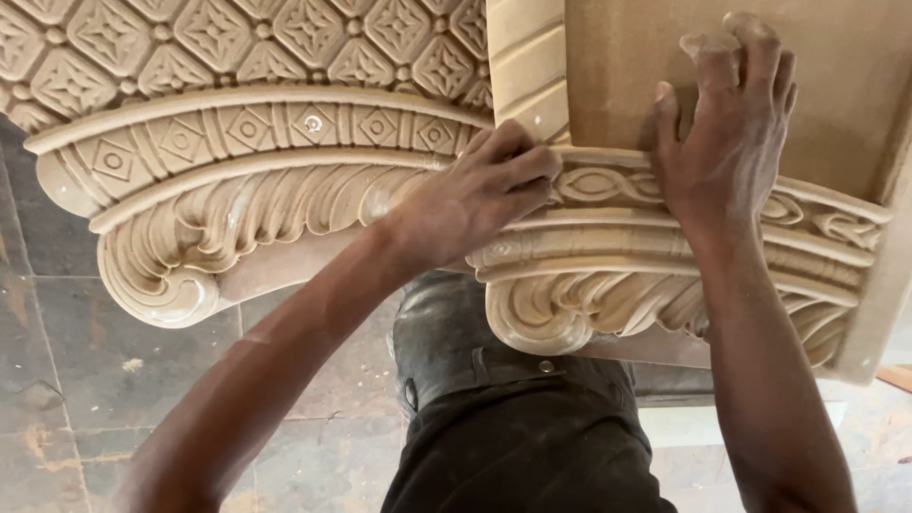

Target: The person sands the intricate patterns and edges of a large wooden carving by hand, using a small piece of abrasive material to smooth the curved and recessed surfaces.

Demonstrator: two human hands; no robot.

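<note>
The left hand (484, 195) curls in a narrow fist against the carved wooden panel (237, 190), pressing its moulded edge. The right hand (727, 133), at three o'clock from it, lies spread wide across the flat board (617, 76). Open stone floor (104, 380) lies toward seven o'clock.

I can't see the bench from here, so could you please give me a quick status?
Left hand curled on carved panel moulding. Right hand flat, fingers spread, on plain board. Nothing in the way.

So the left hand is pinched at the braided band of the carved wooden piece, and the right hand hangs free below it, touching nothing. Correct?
Not quite. In the head view the right hand lies spread on the carved wooden piece, fingers on its flat panel. The left hand is pinched at the braided band, as you say.
</note>
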